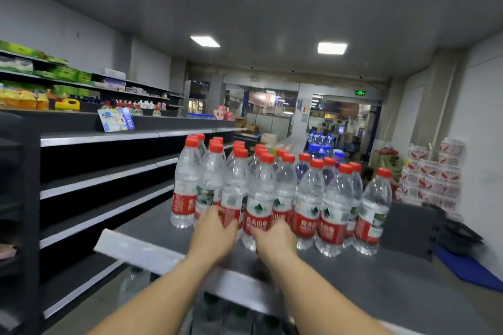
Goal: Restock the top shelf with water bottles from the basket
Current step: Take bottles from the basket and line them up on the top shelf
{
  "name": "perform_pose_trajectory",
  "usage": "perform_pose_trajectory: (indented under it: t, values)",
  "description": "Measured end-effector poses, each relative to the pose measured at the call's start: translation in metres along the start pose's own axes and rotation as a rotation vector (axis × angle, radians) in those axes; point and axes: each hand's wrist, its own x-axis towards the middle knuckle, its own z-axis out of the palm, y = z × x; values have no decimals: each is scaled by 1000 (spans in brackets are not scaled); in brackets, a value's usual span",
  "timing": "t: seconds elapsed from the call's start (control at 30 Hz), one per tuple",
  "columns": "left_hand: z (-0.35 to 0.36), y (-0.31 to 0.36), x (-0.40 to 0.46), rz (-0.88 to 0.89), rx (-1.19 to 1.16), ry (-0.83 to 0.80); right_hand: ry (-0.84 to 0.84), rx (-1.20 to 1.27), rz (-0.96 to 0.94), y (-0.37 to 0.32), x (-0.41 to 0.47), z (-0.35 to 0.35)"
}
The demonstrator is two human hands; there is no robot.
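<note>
- The top shelf, a flat grey surface with a pale front edge, carries a crowd of water bottles with red caps and red-and-white labels, standing upright in close rows from the centre out toward 3 o'clock.
- The left hand reaches in from 6 o'clock; its fingers curl around the lower part of one front bottle, at the red label.
- The right hand, just beside the left toward 3 o'clock, presses against the neighbouring bottle at its label; fingers look wrapped on it, though blur hides the fingertips.
- Both held bottles stand upright, touching their neighbours.
- Below the shelf edge, at 6 o'clock, dark bottle tops show dimly; the basket itself cannot be made out.
- At 9 o'clock, dark shelves with pale edge strips step down; a tilted blue-and-white carton sits on the upper one.
- At 3 o'clock, wrapped packs are stacked against the wall.
</note>
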Motion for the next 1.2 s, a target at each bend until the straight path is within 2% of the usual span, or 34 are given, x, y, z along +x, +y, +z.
perform_pose_trajectory:
  t: [0.23,0.43,0.53,0.77,1.03,1.2]
  values:
    - [-32,9,-92,-9,-151,-272,-25,104,27,16,-99,-42]
    - [-20,-16,-184,-26,-198,-435,-20,154,106,97,-178,-84]
    - [3,-32,-237,-86,-224,-545,-15,205,220,148,-217,-100]
    - [82,-111,-349,-266,-162,-772,-68,117,494,297,-290,-106]
    - [218,-198,-461,-422,-50,-871,-120,52,632,487,-319,-96]
    - [318,-278,-518,-473,18,-888,-148,-65,662,623,-312,-70]
